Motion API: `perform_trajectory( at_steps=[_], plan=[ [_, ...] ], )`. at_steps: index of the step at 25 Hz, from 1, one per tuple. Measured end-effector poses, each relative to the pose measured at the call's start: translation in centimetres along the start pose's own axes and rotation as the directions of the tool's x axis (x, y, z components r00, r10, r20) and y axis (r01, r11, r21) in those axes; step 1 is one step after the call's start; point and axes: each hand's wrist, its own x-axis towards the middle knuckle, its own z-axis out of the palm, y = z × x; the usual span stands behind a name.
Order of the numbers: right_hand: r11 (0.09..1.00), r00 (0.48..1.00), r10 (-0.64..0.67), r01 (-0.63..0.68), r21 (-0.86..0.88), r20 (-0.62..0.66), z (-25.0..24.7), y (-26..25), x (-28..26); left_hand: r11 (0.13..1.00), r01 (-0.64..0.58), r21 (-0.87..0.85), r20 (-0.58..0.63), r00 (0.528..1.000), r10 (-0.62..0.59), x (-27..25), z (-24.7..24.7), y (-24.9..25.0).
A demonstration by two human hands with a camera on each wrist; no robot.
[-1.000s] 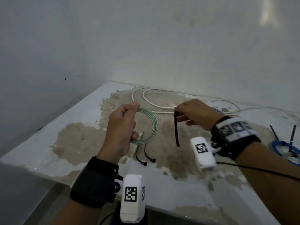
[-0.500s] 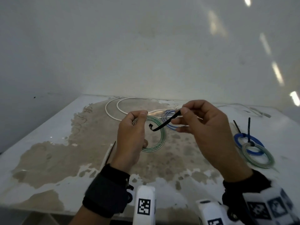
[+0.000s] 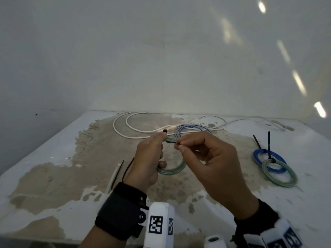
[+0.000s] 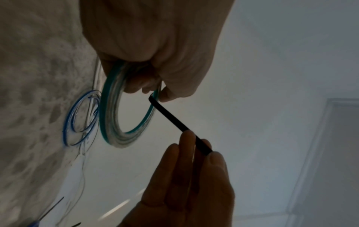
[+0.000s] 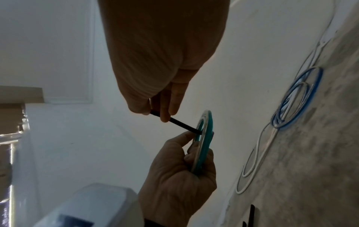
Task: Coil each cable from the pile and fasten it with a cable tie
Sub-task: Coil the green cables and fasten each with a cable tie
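Above the stained table (image 3: 53, 176), the left hand (image 3: 148, 161) grips the green cable coil (image 3: 172, 170) upright so its loops stay bunched; the right hand (image 3: 211, 161) pinches the black cable tie (image 4: 174, 122), apparently threading it through the ring.

A bare, makeshift work corner rather than a furnished room: plain whitish walls (image 3: 161, 59) meet behind a worn surface (image 3: 44, 176) whose white coating has peeled away in large brown patches. On it lie loose white cable (image 3: 136, 136), a loose blue-striped cable (image 3: 193, 127), two finished coils, one blue (image 3: 258, 158) and one green (image 3: 290, 179), and spare black cable ties (image 3: 116, 174). The wrist views show a panelled white door (image 5: 68, 61) and wall trim (image 4: 310, 153), which suggests an ordinary building interior.
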Motion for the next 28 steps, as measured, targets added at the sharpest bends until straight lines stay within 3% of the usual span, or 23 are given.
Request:
perform_trajectory(
  at_steps=[4, 8, 12, 16, 18, 22, 28],
  plan=[
    [0.999, 0.999, 0.035, -0.035, 0.025, 0.018, 0.2, -0.2, 0.2, 1.0, 0.009, -0.021, 0.032, 0.999, -0.008, -0.1, -0.1, 0.3],
    [0.981, 0.986, 0.162, -0.165, 0.1, 0.031, 0.7, -0.5, 0.8, 0.998, -0.062, 0.003, 0.048, 0.997, 0.062, -0.4, -0.3, 0.6],
    [0.969, 0.964, 0.241, -0.246, 0.032, 0.109, 1.1, -0.8, 1.4, 0.989, -0.125, 0.076, 0.066, 0.991, 0.12, -1.1, -0.1, 0.6],
    [0.975, 0.981, 0.131, -0.101, -0.198, 0.143, 0.3, -0.3, 1.1, 0.994, -0.11, 0.013, 0.053, 0.993, 0.109, -1.1, -0.6, 1.4],
    [0.953, 0.972, 0.089, -0.019, -0.304, 0.219, 0.0, -0.2, 0.9, 0.994, -0.108, 0.006, 0.047, 0.993, 0.108, -0.8, -0.9, 1.6],
    [0.93, 0.923, 0.118, 0.027, -0.366, 0.366, 0.4, -0.2, 0.6, 0.993, -0.115, 0.018, 0.036, 0.993, 0.114, -0.7, -0.6, 1.2],
    [0.893, 0.903, 0.097, 0.107, -0.437, 0.418, 0.8, -0.3, 0.7, 0.992, -0.118, 0.036, 0.026, 0.993, 0.117, -1.2, -0.8, 1.9]
  ],
)
